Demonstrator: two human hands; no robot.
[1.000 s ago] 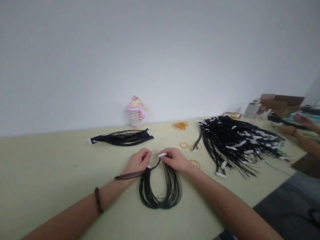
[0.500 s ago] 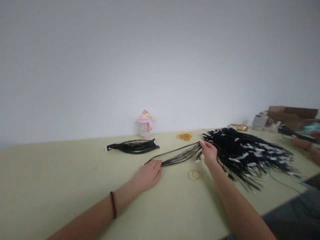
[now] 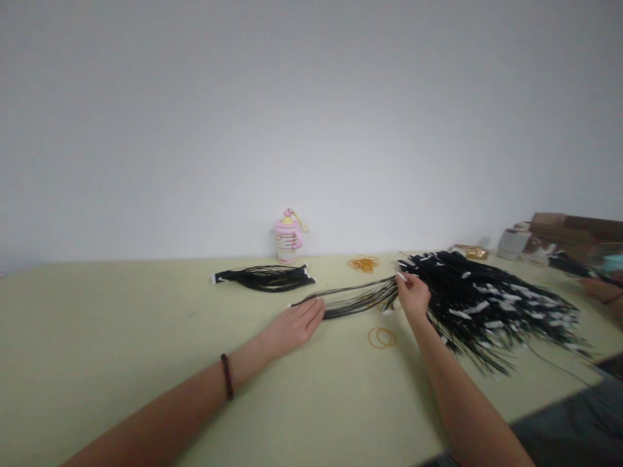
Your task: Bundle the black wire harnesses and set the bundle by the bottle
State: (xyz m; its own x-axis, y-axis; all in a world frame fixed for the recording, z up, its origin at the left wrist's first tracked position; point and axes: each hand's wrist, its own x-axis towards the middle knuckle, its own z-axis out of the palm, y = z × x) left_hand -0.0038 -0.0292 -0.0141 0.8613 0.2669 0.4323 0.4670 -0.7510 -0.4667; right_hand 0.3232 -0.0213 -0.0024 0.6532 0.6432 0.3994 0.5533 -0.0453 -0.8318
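Observation:
A loose set of thin black wires [image 3: 357, 302] with small white connectors stretches between my two hands above the table. My right hand [image 3: 413, 297] pinches the white connector at its right end. Across the left part of the wires lies my left hand [image 3: 298, 324], palm down, its fingers stretched out flat; what is under them is hidden. A white tip shows just beyond those fingers. Behind, a black wire bundle [image 3: 265, 279] with white ends rests on the table. Two thin yellow rubber bands [image 3: 382, 338] lie between my forearms.
A big heap of black wires [image 3: 467, 285] with white connectors spreads to the right. Near the wall are a pile of rubber bands [image 3: 363, 264] and a pink striped bottle [image 3: 287, 241]. Cardboard boxes [image 3: 574, 232] and another person's hand [image 3: 599, 289] are at far right.
The view has shifted slightly. My left hand's fingers now lie straighter and flatter over the wires. My right hand keeps its pinch on the connector.

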